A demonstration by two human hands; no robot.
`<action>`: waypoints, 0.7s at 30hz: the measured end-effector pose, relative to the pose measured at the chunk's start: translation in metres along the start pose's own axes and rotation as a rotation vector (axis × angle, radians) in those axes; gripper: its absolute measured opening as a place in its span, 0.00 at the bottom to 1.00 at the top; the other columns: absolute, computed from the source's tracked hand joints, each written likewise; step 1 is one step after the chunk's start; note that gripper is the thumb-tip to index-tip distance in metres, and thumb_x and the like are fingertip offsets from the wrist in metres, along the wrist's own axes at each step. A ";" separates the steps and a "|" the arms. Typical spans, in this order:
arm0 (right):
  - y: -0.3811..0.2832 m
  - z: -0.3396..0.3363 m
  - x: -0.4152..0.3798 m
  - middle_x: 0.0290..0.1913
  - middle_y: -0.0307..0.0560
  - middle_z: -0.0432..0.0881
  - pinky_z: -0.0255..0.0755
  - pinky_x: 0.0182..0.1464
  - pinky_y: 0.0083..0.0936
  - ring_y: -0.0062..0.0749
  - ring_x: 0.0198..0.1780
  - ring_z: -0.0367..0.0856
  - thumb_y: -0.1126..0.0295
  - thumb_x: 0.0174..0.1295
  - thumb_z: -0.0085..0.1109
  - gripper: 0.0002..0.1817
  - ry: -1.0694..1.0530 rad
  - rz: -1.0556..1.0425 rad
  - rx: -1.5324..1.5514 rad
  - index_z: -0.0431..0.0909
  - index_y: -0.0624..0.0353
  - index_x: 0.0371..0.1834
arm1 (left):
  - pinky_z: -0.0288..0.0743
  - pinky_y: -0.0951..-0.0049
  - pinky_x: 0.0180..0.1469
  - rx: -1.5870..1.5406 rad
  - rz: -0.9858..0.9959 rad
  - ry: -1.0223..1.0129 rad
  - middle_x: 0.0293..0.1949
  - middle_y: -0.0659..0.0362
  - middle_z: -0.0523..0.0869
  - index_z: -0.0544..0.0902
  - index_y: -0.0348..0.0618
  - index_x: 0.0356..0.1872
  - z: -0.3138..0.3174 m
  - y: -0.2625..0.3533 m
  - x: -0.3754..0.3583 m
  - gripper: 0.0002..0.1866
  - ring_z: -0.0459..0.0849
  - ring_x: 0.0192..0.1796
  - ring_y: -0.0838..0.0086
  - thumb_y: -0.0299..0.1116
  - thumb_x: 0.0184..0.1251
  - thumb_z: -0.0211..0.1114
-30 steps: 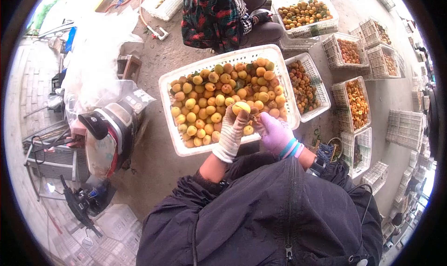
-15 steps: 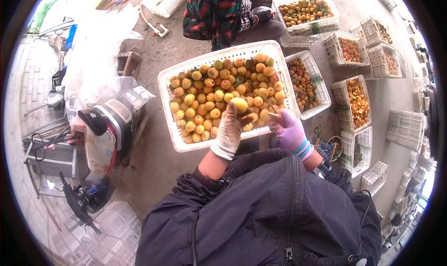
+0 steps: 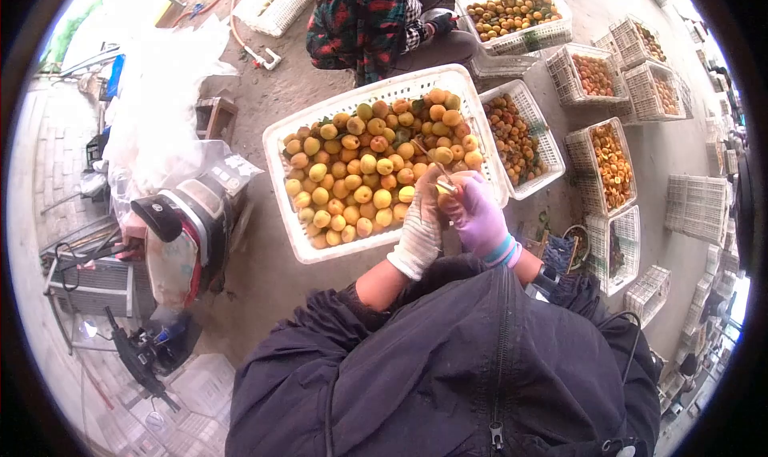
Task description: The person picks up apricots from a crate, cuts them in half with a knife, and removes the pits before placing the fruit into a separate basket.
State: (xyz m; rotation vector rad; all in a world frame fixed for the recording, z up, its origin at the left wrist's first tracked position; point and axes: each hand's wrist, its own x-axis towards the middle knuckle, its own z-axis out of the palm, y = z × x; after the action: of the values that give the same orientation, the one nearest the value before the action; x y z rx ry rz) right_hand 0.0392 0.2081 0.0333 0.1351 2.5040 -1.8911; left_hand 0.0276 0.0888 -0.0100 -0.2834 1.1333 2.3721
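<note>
A white crate (image 3: 280, 225) full of orange-yellow fruit (image 3: 368, 164) lies in front of me. Over its near right part, my left hand (image 3: 422, 226), in a white glove with brownish fingers, is closed; what it holds is mostly hidden by the fingers. Right beside it, my right hand (image 3: 478, 217), in a purple glove with a blue cuff band, is closed round a small thin tool (image 3: 446, 186) with a pale part. The two hands touch or nearly touch at the fingertips.
Beyond the crate sits a person in a red-and-green patterned top (image 3: 358, 25). More fruit crates (image 3: 552, 169) stand to the right, with stacked empty crates (image 3: 698, 207) farther off. On the left are a scooter (image 3: 180, 241) and plastic sheeting (image 3: 160, 105).
My hands have come together; the yellow fruit seen at my left fingertips is now mostly hidden. The view has shifted slightly.
</note>
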 end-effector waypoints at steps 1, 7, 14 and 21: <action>-0.005 0.000 0.001 0.43 0.48 0.78 0.74 0.48 0.27 0.37 0.44 0.79 0.62 0.60 0.68 0.19 0.050 -0.202 -0.191 0.76 0.59 0.50 | 0.77 0.70 0.55 -0.039 -0.027 0.002 0.54 0.58 0.77 0.62 0.52 0.70 0.000 0.001 0.003 0.26 0.79 0.52 0.72 0.51 0.77 0.48; 0.004 0.001 0.002 0.45 0.51 0.77 0.74 0.48 0.33 0.43 0.46 0.78 0.70 0.58 0.67 0.19 -0.071 -0.382 -0.301 0.75 0.60 0.52 | 0.80 0.70 0.46 -0.365 -0.476 0.163 0.40 0.59 0.83 0.77 0.46 0.52 -0.003 0.009 0.002 0.34 0.82 0.42 0.71 0.68 0.65 0.53; 0.015 -0.004 0.006 0.39 0.31 0.76 0.66 0.23 0.09 0.14 0.31 0.76 0.57 0.68 0.59 0.21 -0.093 0.558 1.026 0.70 0.53 0.59 | 0.69 0.82 0.24 -0.295 -0.378 0.050 0.35 0.62 0.83 0.77 0.50 0.51 0.004 0.052 -0.004 0.26 0.80 0.28 0.76 0.60 0.65 0.60; 0.007 -0.001 0.007 0.35 0.31 0.73 0.58 0.22 0.07 0.12 0.26 0.70 0.57 0.66 0.61 0.23 -0.179 0.529 0.989 0.69 0.54 0.58 | 0.67 0.87 0.28 -0.048 -0.223 0.015 0.35 0.64 0.81 0.77 0.43 0.53 -0.035 0.045 -0.001 0.26 0.75 0.27 0.82 0.55 0.67 0.60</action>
State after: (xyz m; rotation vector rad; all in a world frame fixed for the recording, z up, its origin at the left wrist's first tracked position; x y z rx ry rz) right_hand 0.0324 0.2116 0.0264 0.5181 1.0612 -2.4740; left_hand 0.0050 0.0376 -0.0015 -0.4229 0.9964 2.2057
